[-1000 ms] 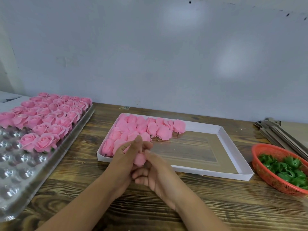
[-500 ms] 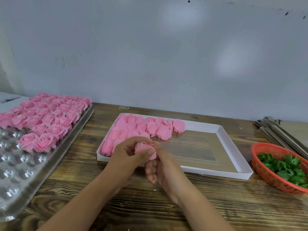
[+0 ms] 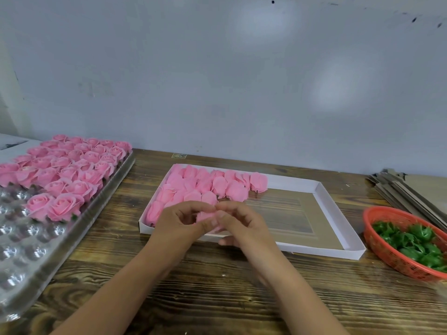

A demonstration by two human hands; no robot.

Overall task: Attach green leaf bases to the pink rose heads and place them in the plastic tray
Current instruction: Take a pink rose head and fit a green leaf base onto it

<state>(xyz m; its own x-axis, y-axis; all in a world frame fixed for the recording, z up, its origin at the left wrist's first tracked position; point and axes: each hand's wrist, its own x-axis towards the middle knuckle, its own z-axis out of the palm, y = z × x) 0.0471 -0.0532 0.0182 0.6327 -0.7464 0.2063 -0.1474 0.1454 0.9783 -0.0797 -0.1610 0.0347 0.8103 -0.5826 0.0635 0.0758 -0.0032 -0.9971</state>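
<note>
Left hand (image 3: pixel 179 222) and right hand (image 3: pixel 238 224) are both up in front of the white cardboard box (image 3: pixel 338 238), fingertips meeting, pinching one pink rose head (image 3: pixel 205 217) between them. So both hands are clamped on the same flower, left thumb across the front, right fingers curled round the other side. Can't see any green on it from here; the hands hide its underside, so I can't tell if a leaf base is on it yet. The rest of the loose rose heads (image 3: pixel 208 184) are piled in the left end of that box, and the green leaf bases (image 3: pixel 411 240) sit in the red basket (image 3: pixel 377 245) off to the right on the wooden table (image 3: pixel 217 298). The clear plastic tray (image 3: pixel 21 257) on the left has its far rows filled with finished roses (image 3: pixel 65 165), nearest pockets still open. My take on doing this bit well: hold the head by its lower part, not the petals, since those look soft and would crease easily. Keep the bottom turned toward you so the base centres on it, press it on straight, then drop it upright in the next free pocket beside the front pair. Grabbing a leaf base means the right hand lets go, so the left needs a secure grip first.
</note>
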